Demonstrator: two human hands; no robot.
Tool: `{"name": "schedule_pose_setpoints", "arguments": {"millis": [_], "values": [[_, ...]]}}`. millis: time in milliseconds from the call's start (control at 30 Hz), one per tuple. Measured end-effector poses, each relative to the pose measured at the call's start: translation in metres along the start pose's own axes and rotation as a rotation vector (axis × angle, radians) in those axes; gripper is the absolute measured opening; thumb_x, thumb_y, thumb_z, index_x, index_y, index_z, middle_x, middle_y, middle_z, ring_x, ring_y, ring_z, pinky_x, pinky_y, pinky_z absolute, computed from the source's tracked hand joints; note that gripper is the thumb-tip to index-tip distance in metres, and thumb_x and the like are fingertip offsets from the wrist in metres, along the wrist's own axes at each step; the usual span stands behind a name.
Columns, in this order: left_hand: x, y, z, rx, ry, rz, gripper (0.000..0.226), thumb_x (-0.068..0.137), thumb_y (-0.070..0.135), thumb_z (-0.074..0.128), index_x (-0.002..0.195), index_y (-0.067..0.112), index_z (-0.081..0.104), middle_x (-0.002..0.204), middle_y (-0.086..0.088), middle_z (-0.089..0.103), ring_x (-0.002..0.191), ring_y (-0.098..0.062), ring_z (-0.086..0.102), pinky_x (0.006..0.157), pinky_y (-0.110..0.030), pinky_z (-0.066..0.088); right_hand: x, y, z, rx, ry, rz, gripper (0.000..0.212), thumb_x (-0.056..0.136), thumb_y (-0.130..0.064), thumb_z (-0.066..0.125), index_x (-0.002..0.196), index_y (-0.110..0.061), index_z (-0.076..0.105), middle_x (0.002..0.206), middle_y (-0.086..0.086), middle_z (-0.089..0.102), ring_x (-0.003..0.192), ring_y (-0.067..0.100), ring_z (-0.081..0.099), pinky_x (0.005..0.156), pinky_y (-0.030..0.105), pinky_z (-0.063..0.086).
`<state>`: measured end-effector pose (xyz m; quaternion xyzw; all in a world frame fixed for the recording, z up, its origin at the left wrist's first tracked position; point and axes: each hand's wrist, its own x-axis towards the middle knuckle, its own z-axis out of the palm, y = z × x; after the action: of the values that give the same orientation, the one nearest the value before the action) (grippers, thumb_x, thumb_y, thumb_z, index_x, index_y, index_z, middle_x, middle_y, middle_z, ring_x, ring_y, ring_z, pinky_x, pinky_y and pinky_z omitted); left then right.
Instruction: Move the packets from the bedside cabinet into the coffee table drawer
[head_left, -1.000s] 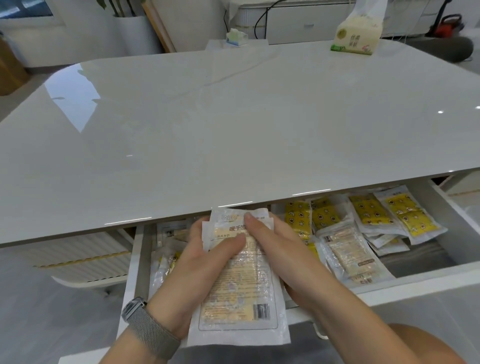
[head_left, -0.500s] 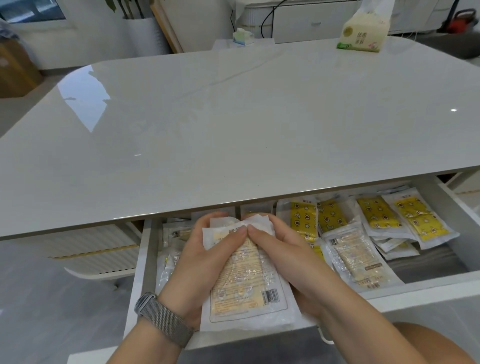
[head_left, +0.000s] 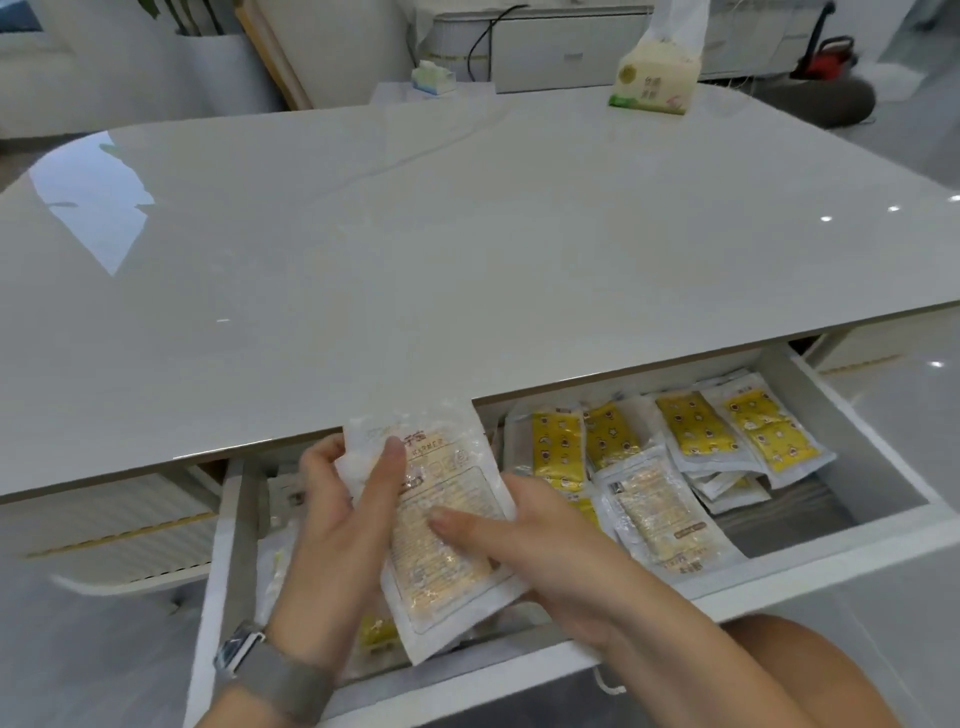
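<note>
The coffee table top (head_left: 467, 249) is filling most of the frame, glossy and overhanging the back of the open drawer (head_left: 857, 441) along the lower edge. That overhang is narrowing the way in, so anything going toward the rear is probably having to slide in flat. Packets (head_left: 727, 436) are already lying fanned across the drawer's right half, yellow ones behind, a paler one in front, so the free room is looking to be lower left, right under the hands. There, low and centre, the left hand (head_left: 337, 545) is gripping a stack of packets (head_left: 447, 525) by its left edge, thumb pressing on top near the upper end. The right hand (head_left: 550, 551) is pinching the right edge, thumb lying across the face, fingers underneath. Both are holding the stack tilted above the drawer, likely squaring it before setting it down. At upper right, a tissue pack (head_left: 655, 78) is standing well clear.
</note>
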<state>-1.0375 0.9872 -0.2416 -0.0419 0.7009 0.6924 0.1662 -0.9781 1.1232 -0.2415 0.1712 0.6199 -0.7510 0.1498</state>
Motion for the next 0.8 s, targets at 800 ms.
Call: {"name": "schedule_pose_setpoints", "arguments": {"millis": [800], "values": [[0.009, -0.027, -0.002, 0.583, -0.141, 0.218, 0.025, 0.087, 0.011, 0.061, 0.09, 0.035, 0.056, 0.072, 0.022, 0.068, 0.055, 0.002, 0.064, 0.037, -0.019, 0.046, -0.023, -0.014, -0.266, -0.371, 0.396, 0.945, 0.012, 0.089, -0.009, 0.064, 0.095, 0.001, 0.064, 0.08, 0.015, 0.072, 0.067, 0.022, 0.072, 0.063, 0.031, 0.06]]}}
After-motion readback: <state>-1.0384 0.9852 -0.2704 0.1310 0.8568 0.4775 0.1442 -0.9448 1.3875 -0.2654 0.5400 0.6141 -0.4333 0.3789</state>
